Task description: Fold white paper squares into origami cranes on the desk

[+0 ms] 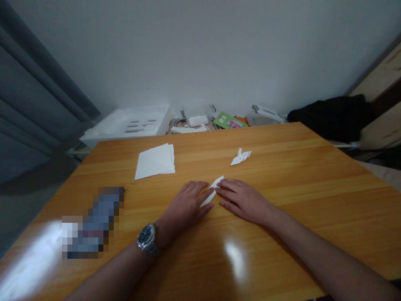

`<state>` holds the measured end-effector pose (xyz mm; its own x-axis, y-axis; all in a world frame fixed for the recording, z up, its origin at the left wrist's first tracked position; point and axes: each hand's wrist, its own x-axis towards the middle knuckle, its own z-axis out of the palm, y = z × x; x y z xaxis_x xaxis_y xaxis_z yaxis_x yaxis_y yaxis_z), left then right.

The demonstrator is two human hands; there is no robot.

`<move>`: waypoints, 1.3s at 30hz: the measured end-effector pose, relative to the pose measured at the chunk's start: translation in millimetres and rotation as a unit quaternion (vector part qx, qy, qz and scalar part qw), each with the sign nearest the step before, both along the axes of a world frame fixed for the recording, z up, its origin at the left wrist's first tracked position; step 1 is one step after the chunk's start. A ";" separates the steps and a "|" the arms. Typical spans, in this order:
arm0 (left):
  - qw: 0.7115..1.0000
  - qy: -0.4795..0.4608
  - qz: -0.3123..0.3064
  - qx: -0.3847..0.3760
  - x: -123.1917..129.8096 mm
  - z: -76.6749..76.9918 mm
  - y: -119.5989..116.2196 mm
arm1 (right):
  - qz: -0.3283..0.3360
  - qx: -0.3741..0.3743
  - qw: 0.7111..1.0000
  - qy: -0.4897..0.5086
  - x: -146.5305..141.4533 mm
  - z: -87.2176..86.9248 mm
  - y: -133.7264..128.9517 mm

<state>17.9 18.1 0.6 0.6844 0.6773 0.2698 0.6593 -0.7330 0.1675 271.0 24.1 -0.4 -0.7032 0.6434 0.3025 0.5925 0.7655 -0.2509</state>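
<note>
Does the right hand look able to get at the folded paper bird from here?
Probably yes: the paper bird lies just beyond the right hand, with nothing visible between, though its fingertips now touch the folded strip.

Folded paper (211, 195) (white) between hands (193, 205)

On the surface (297, 175), a paper stack (154, 161) lies left of a folded paper bird (240, 157), with a paper strip (209, 198) between hands below both, near frame centre.
</note>
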 end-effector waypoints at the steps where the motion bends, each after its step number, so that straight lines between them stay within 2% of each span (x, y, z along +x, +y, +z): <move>1: 1.000 -0.002 0.002 0.004 0.2 0.0 -0.3 | 0.001 0.000 1.000 0.003 -0.3 -0.2 -0.1; 9: 0.999 0.008 0.018 0.029 -0.2 0.4 -0.8 | 0.024 -0.022 0.999 0.009 -2.2 0.7 0.4; 27: 0.999 -0.039 0.001 0.034 -3.8 -6.9 4.5 | 0.003 -0.024 1.000 0.013 -3.7 -1.9 0.5; 39: 0.998 -0.057 0.000 0.007 -3.3 -5.8 5.5 | 0.006 -0.020 0.999 0.037 -4.1 -1.3 3.0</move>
<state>14.5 23.7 -5.2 0.6483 0.6734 0.3553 0.6371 -0.7353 0.2312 267.0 27.1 -1.7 -0.6879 0.6470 0.3289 0.5615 0.7615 -0.3236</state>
